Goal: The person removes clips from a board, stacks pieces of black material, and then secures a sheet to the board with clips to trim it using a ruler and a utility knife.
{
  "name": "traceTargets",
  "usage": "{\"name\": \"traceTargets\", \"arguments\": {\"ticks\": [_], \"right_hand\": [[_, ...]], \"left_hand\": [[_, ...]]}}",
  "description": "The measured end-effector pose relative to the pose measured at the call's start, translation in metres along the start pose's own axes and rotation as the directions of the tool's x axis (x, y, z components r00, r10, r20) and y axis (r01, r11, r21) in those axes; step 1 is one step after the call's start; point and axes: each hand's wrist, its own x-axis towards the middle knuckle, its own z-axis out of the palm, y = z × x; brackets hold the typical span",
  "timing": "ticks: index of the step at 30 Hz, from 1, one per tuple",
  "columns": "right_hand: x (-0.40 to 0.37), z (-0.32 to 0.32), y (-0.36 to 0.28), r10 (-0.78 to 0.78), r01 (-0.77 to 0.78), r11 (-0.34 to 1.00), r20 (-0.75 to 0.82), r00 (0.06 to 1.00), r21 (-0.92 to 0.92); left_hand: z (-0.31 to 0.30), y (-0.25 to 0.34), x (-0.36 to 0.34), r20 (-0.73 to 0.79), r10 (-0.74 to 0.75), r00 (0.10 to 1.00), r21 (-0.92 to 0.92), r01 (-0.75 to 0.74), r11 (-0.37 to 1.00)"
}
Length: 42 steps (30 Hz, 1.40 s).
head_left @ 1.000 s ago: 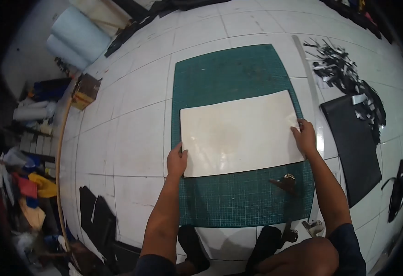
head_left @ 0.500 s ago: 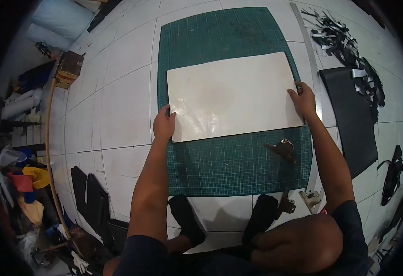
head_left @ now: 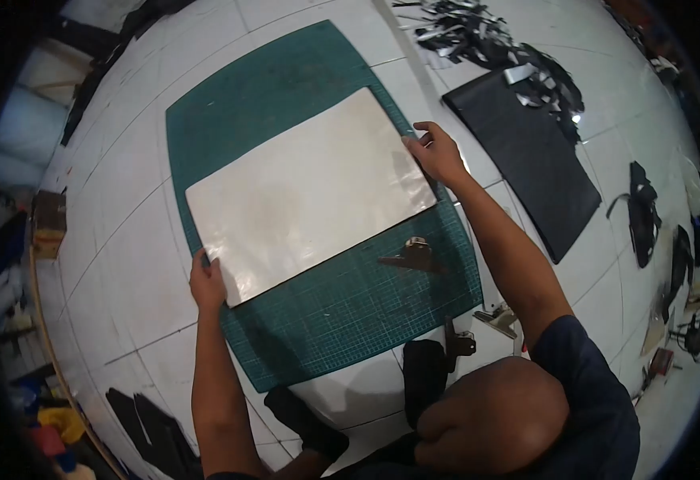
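Observation:
A large white sheet (head_left: pixel 310 192), glossy near its short ends, lies at a slant over the green cutting mat (head_left: pixel 254 104). My left hand (head_left: pixel 208 282) grips its left edge near the lower corner, thumb on top and fingers at the side. At the opposite edge is my right hand (head_left: pixel 440 154), its thumb and forefinger apart; the thumb tip is at or very close to the sheet. A metal bulldog clip (head_left: pixel 411 254) rests on the mat just below the sheet.
More bulldog clips (head_left: pixel 460 344) lie by my right foot. Folded black material (head_left: pixel 526 160) is on the tiles to the right, with a heap of black and silvery scraps (head_left: pixel 518 56) beyond it. Black pieces (head_left: pixel 152 432) lie at lower left; a cardboard box (head_left: pixel 49 222) stands farther left.
My view has turned, so the mat and sheet appear tilted and farther left. My right hand's fingers have opened away from the sheet's edge. My left hand keeps its hold.

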Motion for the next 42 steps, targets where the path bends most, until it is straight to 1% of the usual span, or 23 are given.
{"name": "traceTargets", "arguments": {"ticks": [2, 3, 4, 5, 6, 9, 12, 14, 17, 18, 19, 20, 22, 23, 24, 25, 26, 28, 31, 33, 37, 39, 42], "right_hand": [[-0.012, -0.012, 0.006, -0.066, 0.065, 0.998, -0.103, 0.993, -0.012], [-0.026, -0.021, 0.001, -0.050, 0.045, 0.993, -0.053, 0.997, -0.107], [-0.041, -0.026, 0.001, -0.166, 0.166, 0.979, 0.013, 0.986, -0.119], [-0.056, -0.031, 0.005, -0.278, 0.286, 0.951, 0.083, 0.957, -0.120], [-0.067, -0.035, 0.009, -0.385, 0.404, 0.908, 0.156, 0.910, -0.111], [-0.086, -0.039, 0.023, -0.360, 0.443, 0.868, 0.332, 0.872, -0.224], [-0.087, -0.035, 0.034, -0.371, 0.444, 0.875, 0.323, 0.871, -0.194], [-0.088, -0.036, 0.036, -0.332, 0.396, 0.906, 0.327, 0.885, -0.151], [-0.086, -0.033, 0.032, -0.272, 0.322, 0.942, 0.342, 0.899, -0.096], [-0.086, -0.033, 0.031, -0.248, 0.294, 0.952, 0.352, 0.903, -0.082], [-0.085, -0.035, 0.029, -0.279, 0.344, 0.929, 0.350, 0.894, -0.140], [-0.084, -0.034, 0.032, -0.275, 0.321, 0.944, 0.353, 0.894, -0.076], [-0.084, -0.034, 0.029, -0.252, 0.301, 0.949, 0.349, 0.903, -0.094], [-0.084, -0.032, 0.029, -0.224, 0.268, 0.960, 0.344, 0.912, -0.086], [-0.084, -0.030, 0.030, -0.198, 0.236, 0.969, 0.343, 0.918, -0.074], [-0.084, -0.027, 0.030, -0.204, 0.240, 0.968, 0.331, 0.921, -0.070], [-0.085, -0.026, 0.029, -0.209, 0.242, 0.968, 0.317, 0.925, -0.068], [-0.086, -0.025, 0.026, -0.193, 0.239, 0.965, 0.324, 0.926, -0.109], [-0.086, -0.023, 0.023, -0.204, 0.261, 0.952, 0.305, 0.930, -0.160], [-0.087, -0.025, 0.022, -0.194, 0.256, 0.950, 0.305, 0.932, -0.177], [-0.086, -0.025, 0.027, -0.202, 0.249, 0.961, 0.307, 0.930, -0.122], [-0.087, -0.023, 0.025, -0.188, 0.236, 0.964, 0.310, 0.932, -0.126], [-0.086, -0.024, 0.029, -0.238, 0.293, 0.944, 0.300, 0.924, -0.152]], "left_hand": [[0.002, 0.000, -0.001, -0.023, -0.004, 1.000, -0.059, 0.002, 0.998], [0.002, -0.001, 0.000, -0.029, 0.004, 1.000, -0.074, -0.006, 0.997], [0.003, -0.002, 0.001, -0.036, 0.009, 0.999, -0.087, -0.012, 0.996], [-0.003, 0.005, -0.002, 0.007, -0.027, 1.000, -0.086, 0.028, 0.996], [-0.001, 0.006, 0.000, 0.009, -0.025, 1.000, -0.089, 0.026, 0.996], [-0.002, 0.000, 0.000, 0.005, -0.029, 1.000, -0.089, 0.030, 0.996], [0.001, -0.001, 0.003, 0.009, -0.014, 1.000, -0.088, 0.014, 0.996], [-0.001, -0.001, 0.002, 0.015, -0.013, 1.000, -0.074, 0.014, 0.997], [-0.004, -0.004, 0.000, 0.031, 0.012, 0.999, -0.154, -0.007, 0.988], [-0.002, -0.009, 0.000, -0.004, 0.060, 0.998, -0.163, -0.060, 0.985], [0.000, -0.015, -0.001, -0.039, 0.107, 0.993, -0.168, -0.112, 0.979], [-0.002, -0.021, -0.003, -0.073, 0.153, 0.985, -0.166, -0.163, 0.972], [-0.023, 0.011, -0.031, -0.010, 0.153, 0.988, -0.202, -0.152, 0.967], [-0.028, 0.005, -0.039, 0.089, 0.221, 0.971, -0.233, -0.196, 0.952], [-0.033, 0.009, -0.047, 0.143, 0.265, 0.954, -0.227, -0.229, 0.947], [-0.041, 0.013, -0.058, 0.205, 0.297, 0.933, -0.185, -0.261, 0.947], [-0.044, 0.009, -0.063, 0.230, 0.374, 0.898, -0.122, -0.354, 0.927], [-0.044, 0.008, -0.074, 0.254, 0.300, 0.920, -0.056, -0.296, 0.954], [-0.035, -0.003, -0.076, 0.226, 0.309, 0.924, -0.044, -0.307, 0.951], [-0.031, -0.007, -0.074, 0.211, 0.301, 0.930, -0.067, -0.293, 0.954], [-0.030, -0.003, -0.076, 0.177, 0.298, 0.938, -0.076, -0.288, 0.954], [-0.028, -0.004, -0.077, 0.182, 0.268, 0.946, -0.113, -0.251, 0.961], [-0.027, -0.004, -0.077, 0.198, 0.223, 0.955, -0.146, -0.196, 0.970]]}}
